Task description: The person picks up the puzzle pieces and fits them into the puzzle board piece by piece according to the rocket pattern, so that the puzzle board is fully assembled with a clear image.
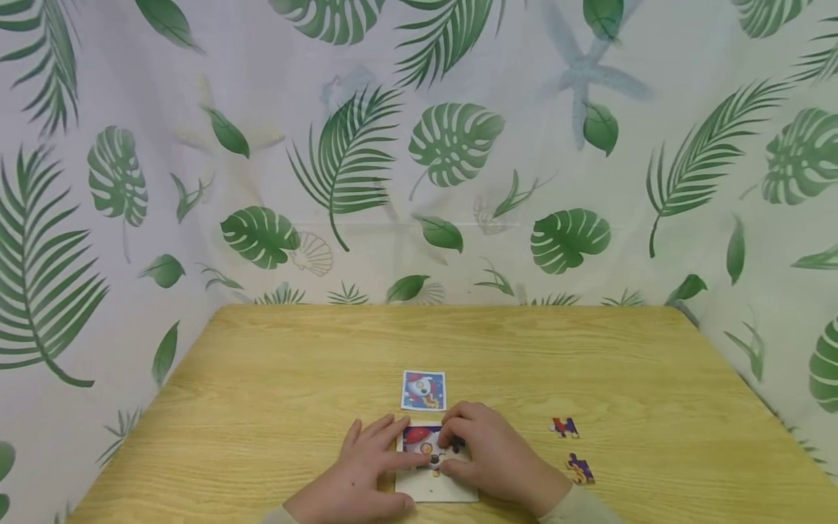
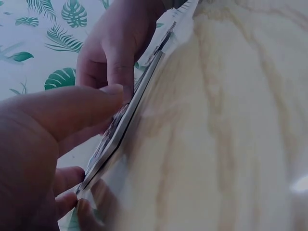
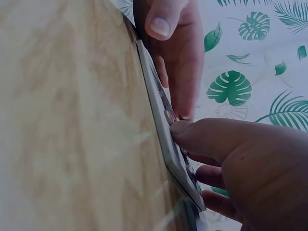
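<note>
A white puzzle board lies flat near the table's front edge, with a partly built red and blue picture on it. My left hand rests on its left side, fingers straight and pressing the board down. My right hand is curled over the middle, with thumb and fingertips pinching a small dark puzzle piece against the picture. In the right wrist view the thumb presses onto the board. A rocket picture card lies just beyond the board.
Two loose purple and red puzzle pieces lie to the right of my right hand. The wooden table is enclosed by leaf-print curtains at the back and on both sides.
</note>
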### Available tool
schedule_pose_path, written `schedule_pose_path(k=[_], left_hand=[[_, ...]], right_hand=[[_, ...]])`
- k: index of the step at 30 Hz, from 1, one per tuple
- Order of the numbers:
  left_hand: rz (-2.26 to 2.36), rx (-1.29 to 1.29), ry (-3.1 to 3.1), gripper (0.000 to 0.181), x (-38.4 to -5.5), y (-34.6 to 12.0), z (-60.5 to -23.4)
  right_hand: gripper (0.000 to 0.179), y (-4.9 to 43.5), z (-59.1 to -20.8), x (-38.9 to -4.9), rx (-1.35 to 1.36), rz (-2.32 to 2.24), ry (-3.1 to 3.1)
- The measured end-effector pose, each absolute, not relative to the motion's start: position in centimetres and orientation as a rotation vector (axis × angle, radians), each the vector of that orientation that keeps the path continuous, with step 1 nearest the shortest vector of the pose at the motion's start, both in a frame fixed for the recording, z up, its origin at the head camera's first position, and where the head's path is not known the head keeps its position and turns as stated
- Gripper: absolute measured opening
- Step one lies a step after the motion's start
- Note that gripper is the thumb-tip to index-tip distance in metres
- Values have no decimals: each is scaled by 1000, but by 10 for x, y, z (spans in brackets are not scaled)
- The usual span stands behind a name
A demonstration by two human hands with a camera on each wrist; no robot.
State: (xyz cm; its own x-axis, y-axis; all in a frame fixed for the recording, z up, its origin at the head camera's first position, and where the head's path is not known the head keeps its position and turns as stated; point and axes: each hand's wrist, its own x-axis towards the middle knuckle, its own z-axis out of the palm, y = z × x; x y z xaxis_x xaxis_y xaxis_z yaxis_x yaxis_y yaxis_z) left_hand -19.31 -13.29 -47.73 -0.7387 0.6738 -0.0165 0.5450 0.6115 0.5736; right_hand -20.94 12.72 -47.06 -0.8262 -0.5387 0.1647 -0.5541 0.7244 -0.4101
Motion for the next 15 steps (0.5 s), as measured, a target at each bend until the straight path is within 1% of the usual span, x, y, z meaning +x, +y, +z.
schedule_pose_path(k=[5, 11, 15], left_hand=[[756, 1008, 2630, 50, -192, -134, -475], [772, 1023, 2635, 49, -193, -133, -475], [777, 1023, 2636, 50, -193, -133, -479]], right_hand=[[24, 128, -474, -212, 939, 714, -2899], [17, 131, -472, -212, 962, 732, -2886], [17, 132, -472, -211, 949, 750, -2904]])
